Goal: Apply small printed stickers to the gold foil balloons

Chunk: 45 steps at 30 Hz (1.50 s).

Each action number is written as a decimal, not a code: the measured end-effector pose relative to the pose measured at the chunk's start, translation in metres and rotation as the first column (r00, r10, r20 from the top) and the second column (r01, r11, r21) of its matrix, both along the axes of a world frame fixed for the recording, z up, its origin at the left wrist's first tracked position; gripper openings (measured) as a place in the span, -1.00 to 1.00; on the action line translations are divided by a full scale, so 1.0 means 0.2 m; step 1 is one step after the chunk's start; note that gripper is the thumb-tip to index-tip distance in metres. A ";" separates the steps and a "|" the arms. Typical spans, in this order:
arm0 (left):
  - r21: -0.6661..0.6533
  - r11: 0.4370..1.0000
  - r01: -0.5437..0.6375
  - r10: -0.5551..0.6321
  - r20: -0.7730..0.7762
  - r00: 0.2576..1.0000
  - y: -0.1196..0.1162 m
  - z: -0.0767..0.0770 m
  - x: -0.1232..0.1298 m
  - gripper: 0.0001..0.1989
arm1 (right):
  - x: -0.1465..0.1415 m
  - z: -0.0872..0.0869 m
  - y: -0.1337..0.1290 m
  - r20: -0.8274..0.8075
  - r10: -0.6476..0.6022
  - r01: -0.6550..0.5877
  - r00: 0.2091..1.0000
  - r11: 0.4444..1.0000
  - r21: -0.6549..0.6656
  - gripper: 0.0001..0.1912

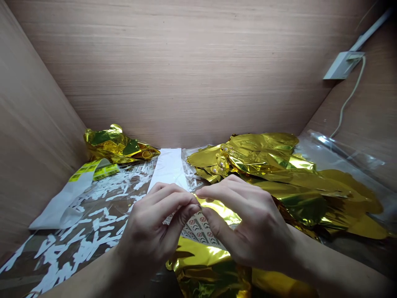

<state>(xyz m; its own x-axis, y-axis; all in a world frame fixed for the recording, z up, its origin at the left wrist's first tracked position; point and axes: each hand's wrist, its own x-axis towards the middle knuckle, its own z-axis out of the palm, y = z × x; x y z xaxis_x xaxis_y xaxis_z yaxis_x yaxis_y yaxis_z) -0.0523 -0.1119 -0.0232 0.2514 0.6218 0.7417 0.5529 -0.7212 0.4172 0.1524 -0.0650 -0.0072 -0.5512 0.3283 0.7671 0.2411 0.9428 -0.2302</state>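
Note:
My left hand is closed in a pinch, thumb against index finger, at the edge of a shiny gold foil balloon. Facing it, my right hand has its thumb and index fingertips closed around the same edge, close to the left fingertips. The exact spot they grip is mostly covered by fingers. Under both hands lies a sticker sheet printed with CE marks and red symbols. Nearer to me, another piece of flat gold foil rests partly beneath my right wrist.
Flat gold foil balloons are piled at right. A crumpled gold foil bundle sits back left. White paper scraps, a white strip and a yellow-labelled strip cover the left. Wooden panels enclose the space; a cable hangs right.

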 end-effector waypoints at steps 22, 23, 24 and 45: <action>-0.628 0.773 0.085 0.034 0.174 0.984 0.03 0.08 -0.02 -0.67 | 0.00 -0.08 0.08 -0.031 0.052 -0.038 0.998 0.933 0.359 -0.68; -0.633 0.768 0.095 0.028 0.181 0.983 0.03 0.09 -0.02 -0.68 | 0.00 -0.08 0.07 -0.027 0.048 -0.035 0.998 0.930 0.365 -0.68; -0.641 0.760 0.108 0.021 0.191 0.981 0.03 0.09 -0.03 -0.70 | 0.00 -0.08 0.07 -0.024 0.040 -0.029 0.999 0.929 0.368 -0.70; -0.860 0.439 0.261 -0.327 0.117 0.938 0.08 0.17 -0.17 -0.59 | -0.08 -0.09 -0.02 -0.479 0.095 -0.473 0.872 0.411 -0.779 -0.87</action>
<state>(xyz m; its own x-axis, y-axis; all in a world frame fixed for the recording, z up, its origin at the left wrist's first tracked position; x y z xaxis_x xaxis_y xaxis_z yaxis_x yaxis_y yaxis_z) -0.0867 -0.0959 0.0116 0.5685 0.8112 -0.1371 0.4264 -0.1480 0.8923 0.1371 -0.0694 -0.0255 -0.5418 0.7779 0.3183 -0.2638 0.2021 -0.9431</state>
